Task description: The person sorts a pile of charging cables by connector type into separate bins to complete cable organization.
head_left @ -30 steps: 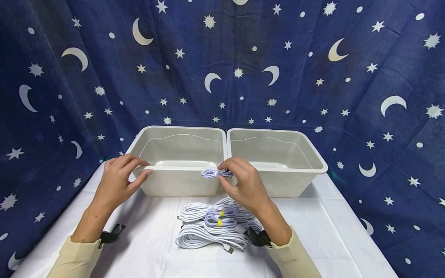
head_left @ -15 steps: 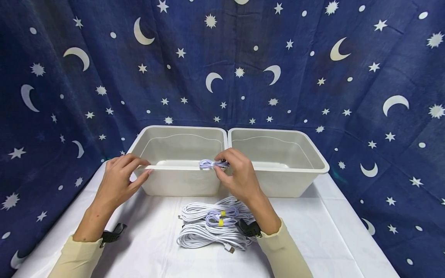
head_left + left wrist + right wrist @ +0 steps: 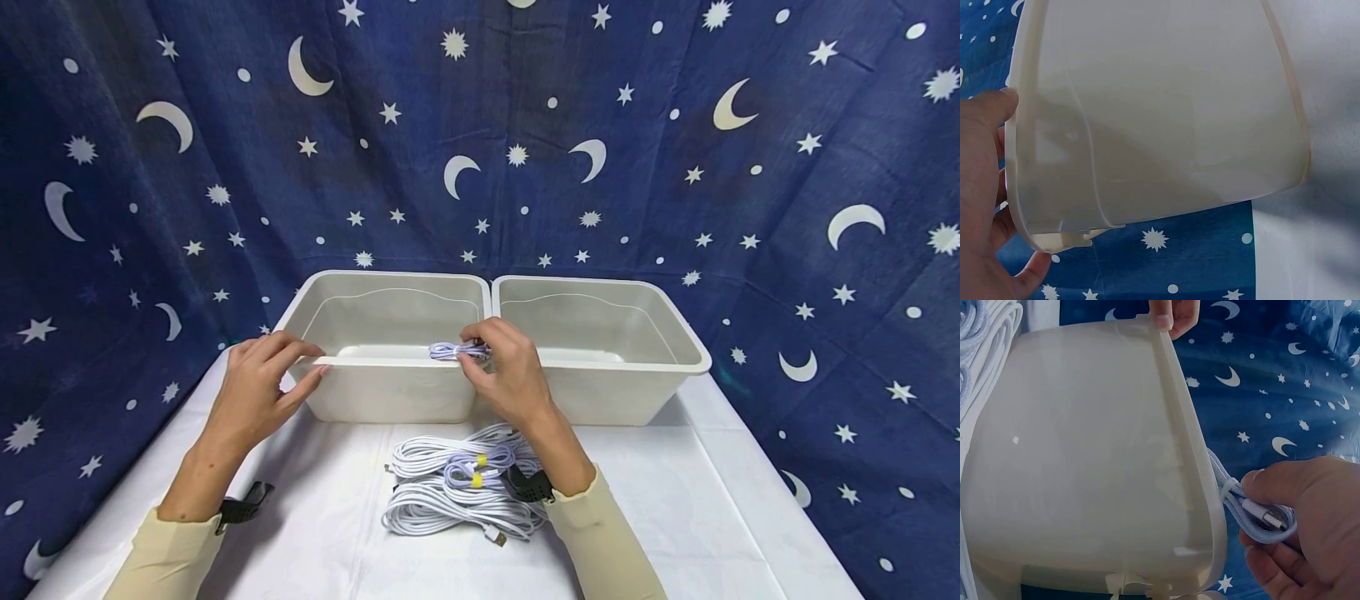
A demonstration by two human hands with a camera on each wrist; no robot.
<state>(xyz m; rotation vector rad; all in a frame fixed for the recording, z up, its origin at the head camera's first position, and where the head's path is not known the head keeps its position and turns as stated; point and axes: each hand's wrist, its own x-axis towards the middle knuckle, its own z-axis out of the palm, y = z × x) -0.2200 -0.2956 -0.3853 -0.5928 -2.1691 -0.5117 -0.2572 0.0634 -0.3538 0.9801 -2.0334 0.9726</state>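
My right hand [image 3: 512, 377] pinches a small coiled lilac USB cable [image 3: 444, 352] between thumb and fingers, over the front rim of the left bin [image 3: 386, 396]. A white tie binds this coil, and its metal plug [image 3: 1274, 521] shows in the right wrist view. My left hand [image 3: 255, 392] grips the same bin's rim near its front left corner, thumb [image 3: 1009, 100] outside and fingers over the edge. In front of the bins lies a pile of white coiled cables [image 3: 435, 510], topped by lilac coils [image 3: 459, 473] with yellow bands.
A matching right bin [image 3: 607, 396] stands beside the left one. Both rest on a white-covered table [image 3: 720, 517], with a dark blue star-and-moon curtain [image 3: 630, 167] behind. Dark straps [image 3: 243, 504] with cameras sit on both wrists.
My right hand has moved up, forward and slightly left with the lilac cable, from in front of the left bin's wall to over its rim. The left hand stays put.
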